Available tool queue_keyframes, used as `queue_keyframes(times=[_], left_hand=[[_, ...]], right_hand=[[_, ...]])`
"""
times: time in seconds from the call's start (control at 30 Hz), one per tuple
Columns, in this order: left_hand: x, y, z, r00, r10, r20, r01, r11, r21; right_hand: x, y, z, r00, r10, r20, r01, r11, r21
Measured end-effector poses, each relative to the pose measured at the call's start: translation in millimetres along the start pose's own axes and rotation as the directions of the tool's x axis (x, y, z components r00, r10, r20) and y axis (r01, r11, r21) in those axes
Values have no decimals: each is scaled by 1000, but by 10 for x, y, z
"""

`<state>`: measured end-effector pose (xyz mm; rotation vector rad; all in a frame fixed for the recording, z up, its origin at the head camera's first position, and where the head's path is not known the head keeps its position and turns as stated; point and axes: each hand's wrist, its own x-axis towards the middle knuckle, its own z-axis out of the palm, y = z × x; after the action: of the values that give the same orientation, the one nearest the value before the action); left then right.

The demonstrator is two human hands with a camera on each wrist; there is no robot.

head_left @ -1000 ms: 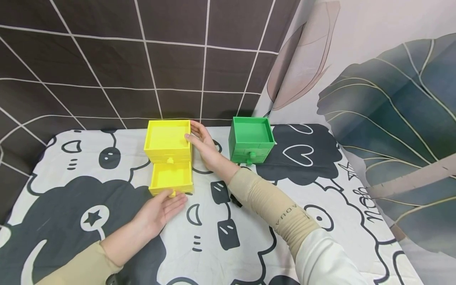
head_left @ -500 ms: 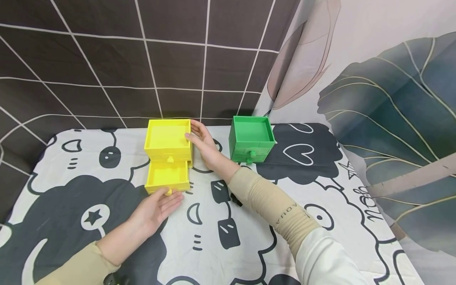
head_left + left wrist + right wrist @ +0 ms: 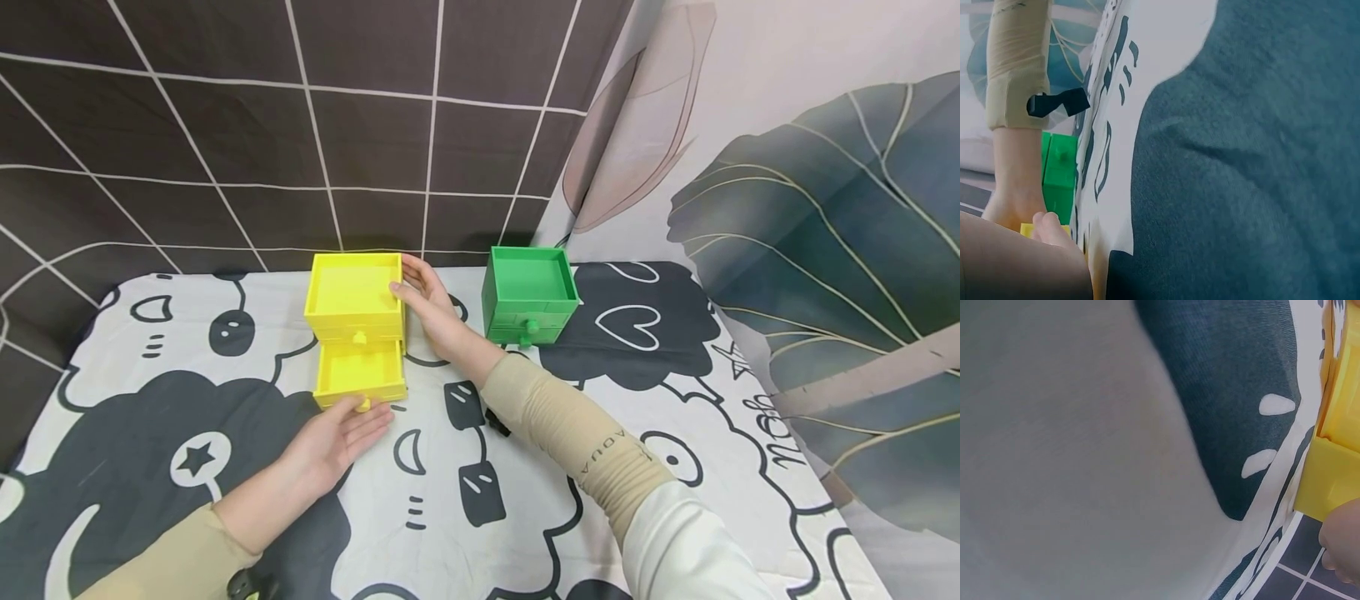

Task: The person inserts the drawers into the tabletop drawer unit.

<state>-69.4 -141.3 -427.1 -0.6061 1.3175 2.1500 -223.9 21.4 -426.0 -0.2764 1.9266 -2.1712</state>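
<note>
A yellow box with drawers (image 3: 330,327) stands on the patterned cloth, left of centre in the head view. Its lower drawer (image 3: 360,392) is pulled out towards me and looks bare inside. My left hand (image 3: 322,446) pinches the drawer's small front knob between thumb and forefinger, the other fingers stretched out to the right. At the box's right side, my right hand (image 3: 437,317) holds the upper part, thumb on the top rim and fingers along the side. In the right wrist view a yellow wall (image 3: 1322,478) shows beside part of that hand.
A similar green box (image 3: 491,304), its small drawers shut, stands to the right of my right hand. Behind both boxes hangs a dark cloth (image 3: 367,133) with white grid lines. A black wrist mount (image 3: 1072,102) sticks out from the right sleeve in the left wrist view.
Half a second ago the drawer sat further left; my left hand has shifted it back right, in line with the box. The right hand and green box have stayed put.
</note>
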Motion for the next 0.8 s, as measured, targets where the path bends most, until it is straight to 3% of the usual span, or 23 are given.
queue_keyframes(times=[0.8], left_hand=[[69, 74, -57, 1000, 16, -5, -16, 999, 37]], right_hand=[[9, 10, 2, 1000, 5, -2, -5, 1000, -10]])
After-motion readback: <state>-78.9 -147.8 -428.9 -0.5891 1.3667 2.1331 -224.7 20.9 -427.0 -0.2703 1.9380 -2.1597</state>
